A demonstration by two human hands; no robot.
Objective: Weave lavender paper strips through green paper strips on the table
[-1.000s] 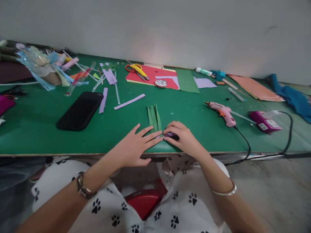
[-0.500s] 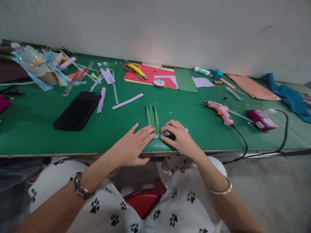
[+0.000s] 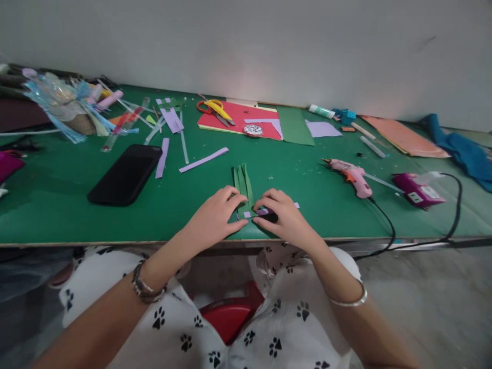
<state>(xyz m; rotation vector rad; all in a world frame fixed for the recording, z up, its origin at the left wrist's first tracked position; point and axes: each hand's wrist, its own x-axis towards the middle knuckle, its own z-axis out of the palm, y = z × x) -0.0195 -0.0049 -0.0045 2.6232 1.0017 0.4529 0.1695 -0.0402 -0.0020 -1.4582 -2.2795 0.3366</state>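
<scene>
Once L hand [image 3: 214, 215] was curled, lilac paper square [image 3: 247, 214] on long green paper strips [image 3: 243, 183] was left accessible btwn narrowed fingers of it & R hand [image 3: 286, 214]; grips unclear.

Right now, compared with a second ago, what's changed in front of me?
Your left hand has gone from flat and spread to curled, its thumb brought forward to the near end of the narrow green paper strips; whether it grips them is unclear. Your right hand stays curled over the thin lavender paper strip. The black rectangular phone and pink plastic glue gun haven't moved.
</scene>
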